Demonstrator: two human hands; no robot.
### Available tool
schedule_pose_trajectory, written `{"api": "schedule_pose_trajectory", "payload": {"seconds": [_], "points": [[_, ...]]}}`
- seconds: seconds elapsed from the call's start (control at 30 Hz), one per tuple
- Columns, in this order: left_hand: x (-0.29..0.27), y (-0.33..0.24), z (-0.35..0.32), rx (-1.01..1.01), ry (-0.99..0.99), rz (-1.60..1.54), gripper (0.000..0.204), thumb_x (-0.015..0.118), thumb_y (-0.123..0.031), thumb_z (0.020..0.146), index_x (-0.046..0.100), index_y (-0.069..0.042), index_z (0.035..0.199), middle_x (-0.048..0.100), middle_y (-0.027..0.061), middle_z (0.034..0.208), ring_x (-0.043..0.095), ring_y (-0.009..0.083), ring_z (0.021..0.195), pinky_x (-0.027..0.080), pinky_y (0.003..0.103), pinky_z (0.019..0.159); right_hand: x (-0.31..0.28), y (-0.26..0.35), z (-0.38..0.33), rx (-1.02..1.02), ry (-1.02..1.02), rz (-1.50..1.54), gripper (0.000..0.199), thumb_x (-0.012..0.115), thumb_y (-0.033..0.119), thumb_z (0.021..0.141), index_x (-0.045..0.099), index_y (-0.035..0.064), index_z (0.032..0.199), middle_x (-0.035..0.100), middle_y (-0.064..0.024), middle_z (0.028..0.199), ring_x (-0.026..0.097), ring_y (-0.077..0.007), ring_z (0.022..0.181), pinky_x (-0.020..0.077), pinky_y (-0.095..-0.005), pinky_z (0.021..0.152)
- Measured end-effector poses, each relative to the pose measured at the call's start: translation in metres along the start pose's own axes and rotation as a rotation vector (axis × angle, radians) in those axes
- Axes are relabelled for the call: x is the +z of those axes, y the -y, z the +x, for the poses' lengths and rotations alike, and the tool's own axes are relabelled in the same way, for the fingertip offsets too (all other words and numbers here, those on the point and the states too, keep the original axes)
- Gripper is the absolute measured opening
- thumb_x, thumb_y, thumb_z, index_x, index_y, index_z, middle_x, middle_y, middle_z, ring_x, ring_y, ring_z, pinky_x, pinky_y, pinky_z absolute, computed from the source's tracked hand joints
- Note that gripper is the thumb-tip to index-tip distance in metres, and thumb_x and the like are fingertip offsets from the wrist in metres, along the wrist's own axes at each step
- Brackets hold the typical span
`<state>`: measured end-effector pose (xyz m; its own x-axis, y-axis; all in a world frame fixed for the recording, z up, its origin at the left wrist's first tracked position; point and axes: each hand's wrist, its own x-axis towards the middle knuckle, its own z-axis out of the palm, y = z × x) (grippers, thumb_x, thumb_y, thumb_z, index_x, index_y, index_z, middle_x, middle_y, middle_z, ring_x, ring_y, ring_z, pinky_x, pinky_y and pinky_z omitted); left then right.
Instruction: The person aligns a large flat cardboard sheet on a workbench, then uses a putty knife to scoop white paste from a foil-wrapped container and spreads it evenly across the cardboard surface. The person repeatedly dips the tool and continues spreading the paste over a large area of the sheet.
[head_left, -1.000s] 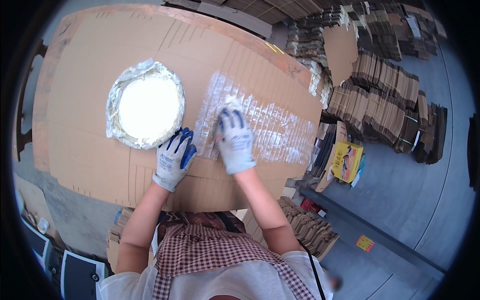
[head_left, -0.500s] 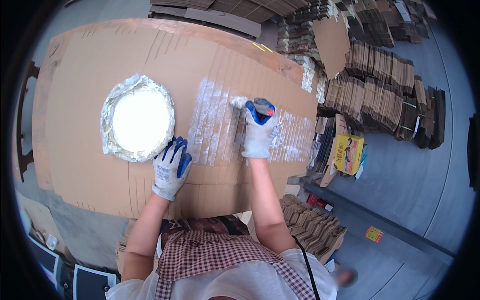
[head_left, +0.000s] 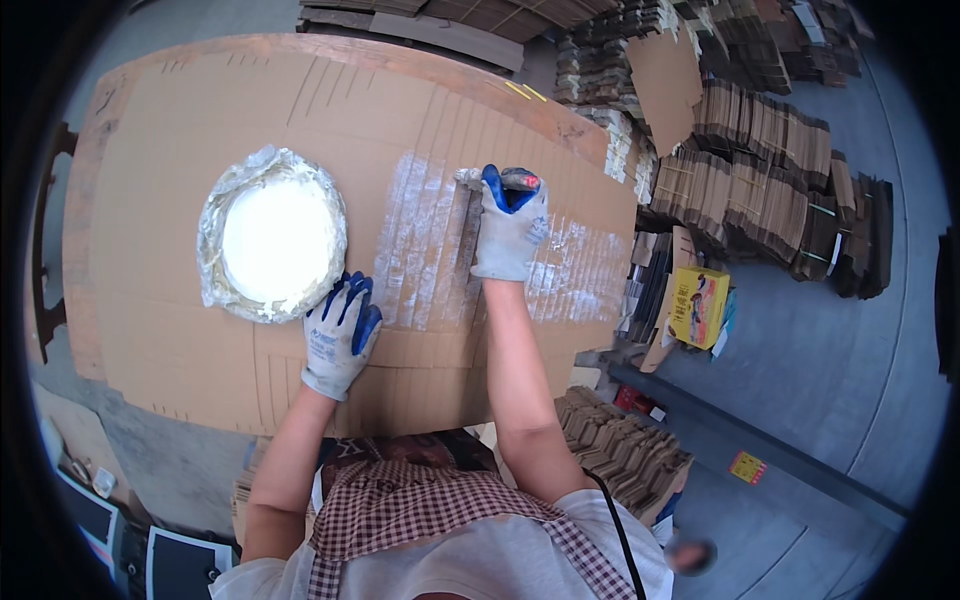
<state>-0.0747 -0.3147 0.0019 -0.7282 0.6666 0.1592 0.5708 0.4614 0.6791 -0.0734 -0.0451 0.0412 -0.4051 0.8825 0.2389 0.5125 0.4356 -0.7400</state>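
Nearest the person, the left hand (head_left: 340,335) lies flat with fingers spread on the cardboard (head_left: 200,150), holding nothing. It looks like it's there to pin the sheet down so it doesn't slide. Right at its 11 o'clock sits the bowl (head_left: 270,235), foil-lined and full of white paste, close enough for an easy dip.

Farther out, at about 2 o'clock from the left hand, the right hand (head_left: 508,228) is closed around a brush (head_left: 490,178), fingers wrapped tight on the handle with the bristle end poking out to the left. It sits at the top of the whitish paste patch (head_left: 430,240), which runs in streaks across the cardboard's flaps.

Beyond the table's right edge, at 3 o'clock, stand stacks (head_left: 770,150) of folded cardboard.
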Motion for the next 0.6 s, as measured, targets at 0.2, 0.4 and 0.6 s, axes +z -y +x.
{"api": "schedule_pose_trajectory", "payload": {"seconds": [0.2, 0.4, 0.6], "points": [[0.001, 0.002, -0.003, 0.008, -0.024, 0.011, 0.042, 0.070, -0.016, 0.085, 0.064, -0.007, 0.126, 0.065, 0.0124, 0.125, 0.059, 0.0329, 0.118, 0.042, 0.047, 0.101, -0.023, -0.004, 0.008, 0.034, 0.038, -0.176, 0.035, 0.078, 0.028, 0.084, 0.059, 0.0040, 0.101, 0.060, -0.0122, 0.099, 0.064, -0.0294, 0.084, 0.0515, -0.0392, 0.077], [0.001, 0.001, 0.000, 0.027, -0.028, 0.025, 0.041, 0.070, -0.017, 0.085, 0.065, -0.008, 0.124, 0.065, 0.0110, 0.126, 0.061, 0.0312, 0.116, 0.044, 0.046, 0.098, -0.030, -0.006, -0.007, -0.046, 0.189, -0.235, 0.036, 0.077, 0.028, 0.084, 0.059, 0.0049, 0.105, 0.060, -0.0152, 0.102, 0.063, -0.0348, 0.091, 0.0507, -0.0410, 0.083], [0.000, 0.000, -0.001, 0.003, -0.034, -0.003, 0.040, 0.070, -0.017, 0.085, 0.065, -0.007, 0.124, 0.065, 0.0120, 0.125, 0.060, 0.0321, 0.117, 0.043, 0.046, 0.099, -0.054, 0.007, -0.021, -0.051, 0.216, -0.241, 0.038, 0.078, 0.024, 0.081, 0.059, 0.0045, 0.108, 0.060, -0.0150, 0.106, 0.063, -0.0340, 0.096, 0.0512, -0.0413, 0.086]]}}
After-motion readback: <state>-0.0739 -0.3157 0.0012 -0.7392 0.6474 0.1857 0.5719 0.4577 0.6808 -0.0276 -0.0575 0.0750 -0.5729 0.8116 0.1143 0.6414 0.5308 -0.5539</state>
